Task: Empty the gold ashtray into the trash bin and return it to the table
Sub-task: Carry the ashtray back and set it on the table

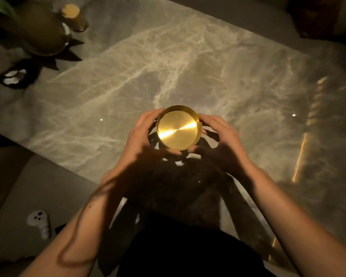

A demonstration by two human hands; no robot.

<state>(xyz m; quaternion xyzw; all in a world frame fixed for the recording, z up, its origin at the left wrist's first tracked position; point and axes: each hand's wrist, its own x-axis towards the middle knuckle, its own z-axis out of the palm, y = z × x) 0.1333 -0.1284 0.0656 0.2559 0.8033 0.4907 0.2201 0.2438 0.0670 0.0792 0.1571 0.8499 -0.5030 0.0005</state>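
Marble table [198, 62] fills most of frame, grey w/ pale veins, dim warm light, streaks of reflection at right. Dark vase [38, 31] upper left, small glass [73, 17] just beside it. Ashtray [179, 127] at centre, above the table near its front edge: round, gold, shiny flat bottom w/ a bright glint across, looks bare inside. Left hand [142, 138] & right hand [220, 140] both curl fingers around its rim, gripping it.
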